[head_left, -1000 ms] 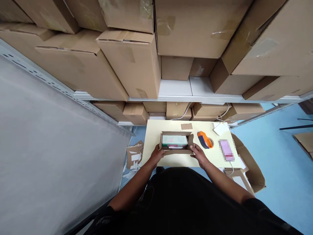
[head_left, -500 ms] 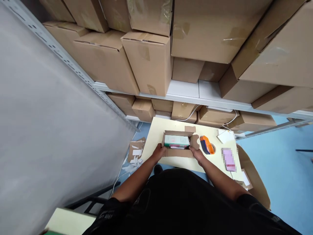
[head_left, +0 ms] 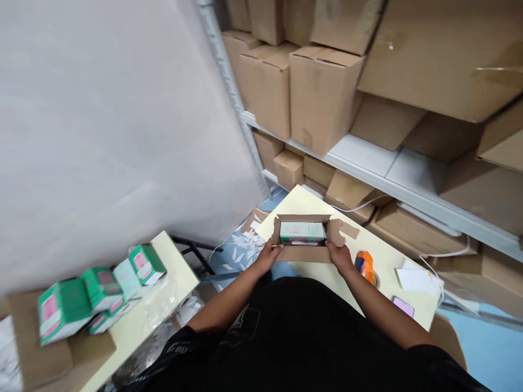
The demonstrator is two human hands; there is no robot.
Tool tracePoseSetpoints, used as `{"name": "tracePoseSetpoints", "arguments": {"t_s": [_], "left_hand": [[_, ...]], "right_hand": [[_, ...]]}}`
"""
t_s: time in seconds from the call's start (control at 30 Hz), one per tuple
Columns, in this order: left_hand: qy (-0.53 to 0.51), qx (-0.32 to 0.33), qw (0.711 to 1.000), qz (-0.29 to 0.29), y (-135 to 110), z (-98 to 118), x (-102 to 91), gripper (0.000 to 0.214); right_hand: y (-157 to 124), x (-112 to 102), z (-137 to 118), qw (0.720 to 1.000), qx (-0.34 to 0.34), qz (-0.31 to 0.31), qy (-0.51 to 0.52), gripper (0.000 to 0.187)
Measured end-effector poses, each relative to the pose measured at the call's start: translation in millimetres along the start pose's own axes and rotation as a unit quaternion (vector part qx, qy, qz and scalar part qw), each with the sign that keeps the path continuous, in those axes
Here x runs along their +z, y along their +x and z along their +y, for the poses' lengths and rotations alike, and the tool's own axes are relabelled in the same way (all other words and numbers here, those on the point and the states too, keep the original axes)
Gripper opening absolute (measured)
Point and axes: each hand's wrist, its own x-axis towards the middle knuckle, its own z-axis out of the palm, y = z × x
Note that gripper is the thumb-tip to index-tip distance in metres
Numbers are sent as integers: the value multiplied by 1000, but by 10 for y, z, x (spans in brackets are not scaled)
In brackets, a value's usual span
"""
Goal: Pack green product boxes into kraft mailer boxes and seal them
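Observation:
A small open cardboard box (head_left: 304,253) sits on a pale yellow table (head_left: 388,247) in front of me, with a green and white packet (head_left: 302,232) lying inside it. My left hand (head_left: 267,255) grips the box's left end and my right hand (head_left: 340,256) grips its right end, fingers curled round the cardboard walls. An orange and blue tape dispenser (head_left: 365,265) lies just right of my right hand.
A second yellow table (head_left: 171,277) at lower left carries several green and pink packets (head_left: 98,291) and a brown carton (head_left: 49,359). Shelves of cardboard cartons (head_left: 322,92) rise behind. A pink phone (head_left: 403,306), white papers (head_left: 414,279) and a cable lie at right; paper scraps litter the blue floor (head_left: 241,253).
The view has swung left, bringing the second table with green packets into sight. Both hands remain on the ends of the small box, which stays on the table.

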Motion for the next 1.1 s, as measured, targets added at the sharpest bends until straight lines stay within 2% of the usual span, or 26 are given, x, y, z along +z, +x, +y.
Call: {"name": "tracePoseSetpoints", "arguments": {"t_s": [0.13,0.27,0.37,0.5,0.63,0.8,0.9,1.0,1.1], "left_hand": [[-27,9,999,42,-399,-12,-305,63],[-9,2,990,143,-781,-57,-624,57],[5,-20,973,231,-1074,-111,-831,58],[-49,-31,951,303,-1449,-255,-1119,68],[-61,-33,922,382,-1830,-471,-1531,65],[14,-32,898,439,-2444,-678,-2214,37],[98,-21,884,457,-2879,-768,-2685,28],[203,-14,859,469,-3318,-849,-3270,23],[260,-26,825,501,-3724,-921,-4014,23]], "right_hand": [[-48,278,-282,998,-37,-50,-19,48],[-145,650,-527,992,-53,-107,-35,50],[-259,969,-682,986,-66,-147,-37,53],[-460,1433,-808,974,-91,-202,-56,55],[-729,1911,-839,964,-117,-228,-69,54],[-1253,2486,-847,956,-150,-246,-48,51],[-1644,2816,-861,952,-156,-262,-38,56],[-2013,3137,-871,943,-189,-273,-27,61],[-2309,3427,-862,938,-195,-282,-39,57]]}}
